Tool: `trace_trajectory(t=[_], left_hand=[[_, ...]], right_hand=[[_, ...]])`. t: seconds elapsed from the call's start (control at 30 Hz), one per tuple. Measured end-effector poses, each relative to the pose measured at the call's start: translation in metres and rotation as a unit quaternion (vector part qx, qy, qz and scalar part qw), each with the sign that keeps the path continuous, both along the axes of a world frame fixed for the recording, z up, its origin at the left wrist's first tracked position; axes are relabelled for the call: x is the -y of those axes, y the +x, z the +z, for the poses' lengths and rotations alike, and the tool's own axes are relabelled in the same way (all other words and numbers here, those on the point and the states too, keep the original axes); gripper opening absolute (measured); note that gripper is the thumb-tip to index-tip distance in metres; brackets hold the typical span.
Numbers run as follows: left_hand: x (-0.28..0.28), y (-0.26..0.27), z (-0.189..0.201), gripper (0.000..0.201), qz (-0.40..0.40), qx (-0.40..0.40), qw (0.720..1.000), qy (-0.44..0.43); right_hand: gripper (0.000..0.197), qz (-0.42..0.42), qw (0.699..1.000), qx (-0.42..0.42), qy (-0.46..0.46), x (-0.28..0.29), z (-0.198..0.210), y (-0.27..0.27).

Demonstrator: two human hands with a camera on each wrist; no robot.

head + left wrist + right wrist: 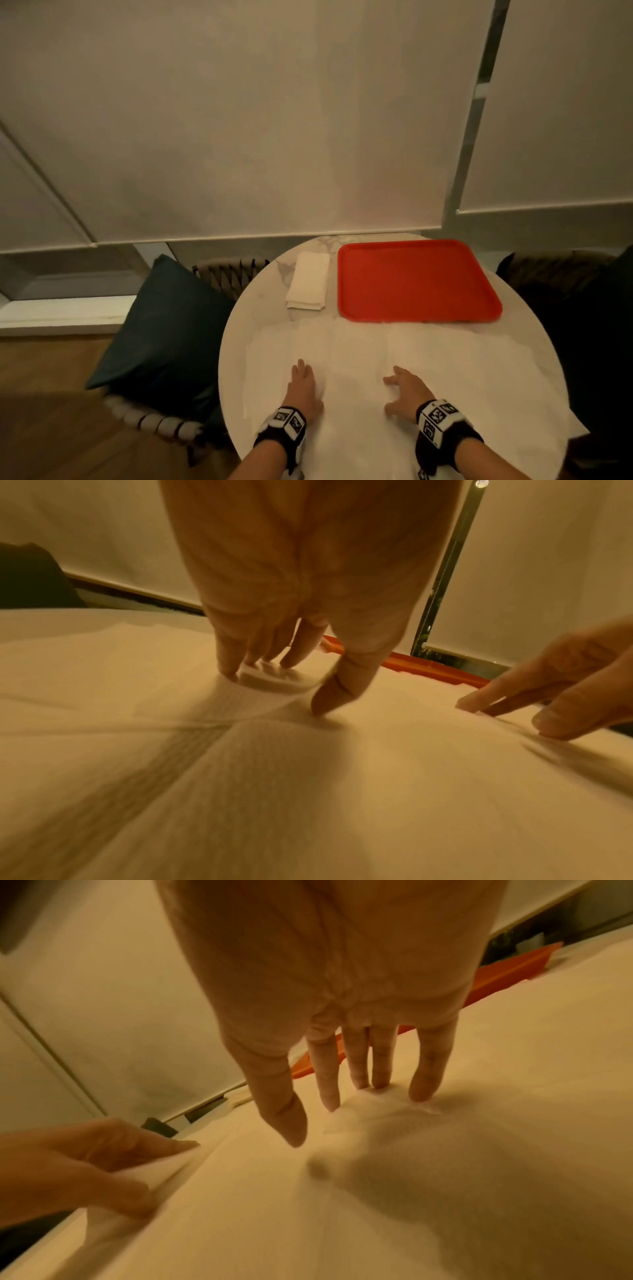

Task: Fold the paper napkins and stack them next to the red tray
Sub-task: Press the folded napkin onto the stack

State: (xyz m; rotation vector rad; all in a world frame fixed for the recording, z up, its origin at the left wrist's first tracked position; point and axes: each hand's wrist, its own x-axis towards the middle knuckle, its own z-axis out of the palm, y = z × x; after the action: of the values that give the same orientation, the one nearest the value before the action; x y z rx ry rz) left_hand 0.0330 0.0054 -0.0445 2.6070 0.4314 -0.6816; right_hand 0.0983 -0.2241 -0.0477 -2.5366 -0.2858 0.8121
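Pressing my left hand [303,387] and right hand [407,394] flat, fingers spread and grasping nothing, on the open napkin [376,349], I see it stretch widest left-right; the stack [307,286] lies ahead-left beside the tray [416,281], nearer my left.

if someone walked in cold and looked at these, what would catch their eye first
Probably the red tray, the only bright colour, lying at the far right of the round marble table. Next, the left hand and right hand pressing fingertips onto white paper napkins spread over the near half. A small stack of folded napkins sits just left of the tray.
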Motion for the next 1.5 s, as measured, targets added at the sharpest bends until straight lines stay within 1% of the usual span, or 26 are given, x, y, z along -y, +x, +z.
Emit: trace_trajectory(t=[0.07, 0.13, 0.23, 0.3, 0.37, 0.4, 0.47, 0.5, 0.57, 0.63, 0.7, 0.73, 0.8, 0.87, 0.93, 0.97, 1.03, 1.1, 1.17, 1.23, 1.27, 1.33, 1.37, 1.43, 1.47, 1.5], left_hand=[[0.001, -0.006, 0.001, 0.066, 0.018, 0.019, 1.0, 0.013], [-0.001, -0.01, 0.003, 0.055, 0.03, 0.043, 0.998, 0.02], [-0.005, -0.018, 0.014, 0.049, 0.044, 0.082, 0.996, 0.014], [-0.007, -0.021, 0.029, 0.049, 0.073, 0.124, 0.989, -0.021], [-0.008, -0.023, 0.051, 0.049, 0.119, 0.195, 0.971, -0.074], [-0.007, -0.023, 0.063, 0.048, 0.139, 0.242, 0.955, -0.105], [-0.004, -0.025, 0.09, 0.038, 0.17, 0.333, 0.91, -0.177], [-0.001, -0.025, 0.103, 0.031, 0.192, 0.364, 0.885, -0.218], [0.005, -0.022, 0.126, 0.023, 0.24, 0.392, 0.829, -0.318], [0.01, -0.016, 0.141, 0.023, 0.29, 0.384, 0.77, -0.419], [0.013, -0.009, 0.15, 0.026, 0.334, 0.354, 0.719, -0.496], [0.014, -0.005, 0.151, 0.027, 0.351, 0.341, 0.696, -0.525], [0.017, -0.001, 0.153, 0.028, 0.372, 0.33, 0.66, -0.563], [0.019, 0.002, 0.153, 0.025, 0.379, 0.335, 0.635, -0.583], [0.019, 0.003, 0.151, 0.022, 0.385, 0.345, 0.623, -0.587], [0.017, 0.003, 0.149, 0.022, 0.386, 0.351, 0.623, -0.583], [0.015, 0.004, 0.145, 0.025, 0.383, 0.354, 0.642, -0.562], [0.013, 0.007, 0.143, 0.025, 0.366, 0.366, 0.672, -0.529], [0.015, 0.011, 0.147, 0.026, 0.323, 0.399, 0.709, -0.483], [0.02, 0.013, 0.15, 0.027, 0.255, 0.422, 0.748, -0.445], [0.023, 0.015, 0.15, 0.028, 0.221, 0.429, 0.762, -0.431], [0.027, 0.018, 0.148, 0.036, 0.158, 0.437, 0.785, -0.409], [0.028, 0.021, 0.145, 0.038, 0.12, 0.438, 0.802, -0.388], [0.028, 0.026, 0.14, 0.042, 0.032, 0.437, 0.843, -0.311], [0.026, 0.028, 0.137, 0.048, -0.011, 0.433, 0.862, -0.264], [0.026, 0.03, 0.135, 0.053, -0.051, 0.426, 0.877, -0.215]], right_hand=[[0.067, 0.005, 1.0, 0.014, 0.003, 0.0, -0.001, -0.001], [0.064, 0.005, 1.0, 0.02, 0.004, -0.001, 0.0, -0.003], [0.061, 0.002, 1.0, 0.019, 0.006, -0.001, 0.002, -0.005], [0.059, 0.004, 1.0, 0.017, 0.011, 0.001, 0.005, -0.005], [0.056, 0.006, 0.999, 0.031, 0.027, 0.003, 0.011, -0.003], [0.054, 0.009, 0.998, 0.046, 0.042, 0.002, 0.015, -0.002], [0.052, 0.007, 0.992, 0.074, 0.101, -0.004, 0.027, 0.003], [0.052, -0.008, 0.986, 0.068, 0.151, -0.008, 0.034, 0.005], [0.054, -0.061, 0.963, 0.009, 0.264, -0.018, 0.053, 0.01], [0.055, -0.123, 0.919, -0.094, 0.364, -0.029, 0.071, 0.015], [0.054, -0.177, 0.855, -0.191, 0.448, -0.039, 0.084, 0.02], [0.051, -0.194, 0.827, -0.219, 0.479, -0.042, 0.089, 0.022], [0.044, -0.216, 0.785, -0.247, 0.525, -0.047, 0.096, 0.026], [0.04, -0.23, 0.764, -0.246, 0.55, -0.051, 0.099, 0.03], [0.044, -0.249, 0.757, -0.232, 0.558, -0.052, 0.102, 0.034], [0.045, -0.257, 0.754, -0.224, 0.561, -0.051, 0.103, 0.037], [0.04, -0.273, 0.755, -0.202, 0.561, -0.048, 0.109, 0.043], [0.029, -0.281, 0.766, -0.174, 0.552, -0.047, 0.116, 0.049], [0.019, -0.276, 0.784, -0.145, 0.536, -0.048, 0.123, 0.056], [0.014, -0.263, 0.798, -0.127, 0.527, -0.052, 0.129, 0.062], [0.013, -0.253, 0.806, -0.122, 0.521, -0.054, 0.133, 0.065], [0.016, -0.229, 0.821, -0.114, 0.51, -0.06, 0.14, 0.069], [0.021, -0.22, 0.826, -0.111, 0.507, -0.064, 0.143, 0.07], [0.027, -0.203, 0.83, -0.112, 0.508, -0.071, 0.15, 0.072], [0.028, -0.199, 0.826, -0.12, 0.514, -0.074, 0.155, 0.072], [0.029, -0.2, 0.815, -0.14, 0.526, -0.076, 0.159, 0.071]])
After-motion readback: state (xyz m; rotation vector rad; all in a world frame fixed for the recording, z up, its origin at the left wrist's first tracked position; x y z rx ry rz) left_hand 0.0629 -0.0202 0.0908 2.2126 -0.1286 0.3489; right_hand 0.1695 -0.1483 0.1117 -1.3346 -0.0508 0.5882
